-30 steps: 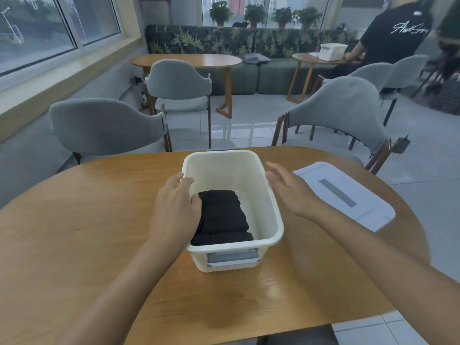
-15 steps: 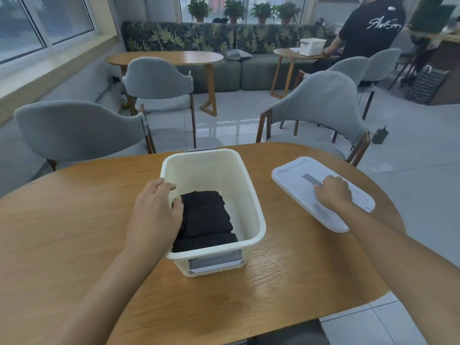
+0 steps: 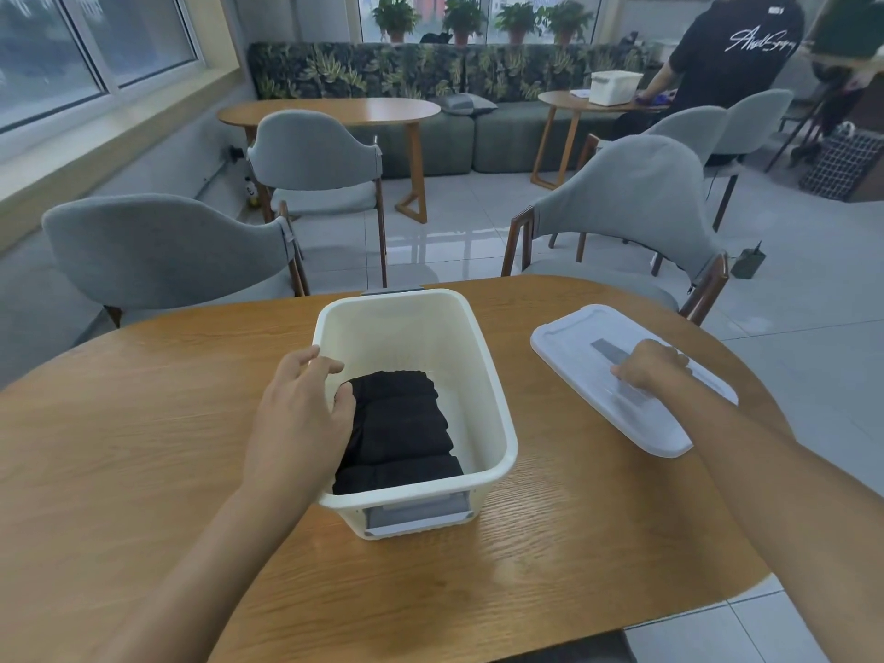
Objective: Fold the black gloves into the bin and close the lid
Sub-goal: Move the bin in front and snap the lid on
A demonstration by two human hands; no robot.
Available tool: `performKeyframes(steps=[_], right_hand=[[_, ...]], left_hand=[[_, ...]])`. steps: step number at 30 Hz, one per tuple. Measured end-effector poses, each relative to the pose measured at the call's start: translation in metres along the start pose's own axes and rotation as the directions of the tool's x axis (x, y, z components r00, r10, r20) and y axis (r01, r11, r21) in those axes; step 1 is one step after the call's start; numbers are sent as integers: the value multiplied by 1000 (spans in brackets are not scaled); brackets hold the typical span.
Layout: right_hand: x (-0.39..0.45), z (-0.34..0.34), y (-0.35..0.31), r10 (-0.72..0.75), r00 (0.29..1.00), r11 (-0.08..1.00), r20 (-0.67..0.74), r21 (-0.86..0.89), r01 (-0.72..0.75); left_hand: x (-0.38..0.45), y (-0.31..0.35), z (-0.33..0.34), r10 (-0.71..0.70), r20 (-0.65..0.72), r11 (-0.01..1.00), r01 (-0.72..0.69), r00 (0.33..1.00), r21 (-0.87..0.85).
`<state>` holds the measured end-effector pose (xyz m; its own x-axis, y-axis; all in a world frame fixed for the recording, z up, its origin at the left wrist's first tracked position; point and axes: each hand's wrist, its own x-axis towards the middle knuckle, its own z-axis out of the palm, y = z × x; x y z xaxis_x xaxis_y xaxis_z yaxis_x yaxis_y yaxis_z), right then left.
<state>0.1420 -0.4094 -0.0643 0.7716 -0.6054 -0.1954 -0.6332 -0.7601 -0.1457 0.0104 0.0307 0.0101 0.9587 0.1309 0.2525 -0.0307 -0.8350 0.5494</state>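
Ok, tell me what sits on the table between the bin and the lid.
Nothing: in the head view, only bare wooden table separates the bin from the lid, which lies flat under the right hand.

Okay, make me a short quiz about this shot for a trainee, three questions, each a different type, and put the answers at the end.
1. True or false: the white lid is already on the cream bin.
2. Where are the folded black gloves? A) on the table beside the bin B) inside the bin C) under the lid
3. Which hand is on the lid's grey handle?

Key
1. False: the lid lies on the wooden table, to the right of the bin.
2. B
3. The right hand; the left hand rests on the bin's left rim.
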Motion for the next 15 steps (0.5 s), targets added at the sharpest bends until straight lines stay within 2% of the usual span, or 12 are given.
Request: performKeyframes(steps=[9, 15], right_hand=[[-2, -9, 3, -75, 997, 990, 27, 120, 71], [-35, -51, -10, -303, 950, 952, -78, 27, 306]], left_hand=[[-1, 1, -1, -3, -5, 1000, 3, 1000, 10], [-1, 0, 1, -5, -28, 1000, 4, 1000, -3]])
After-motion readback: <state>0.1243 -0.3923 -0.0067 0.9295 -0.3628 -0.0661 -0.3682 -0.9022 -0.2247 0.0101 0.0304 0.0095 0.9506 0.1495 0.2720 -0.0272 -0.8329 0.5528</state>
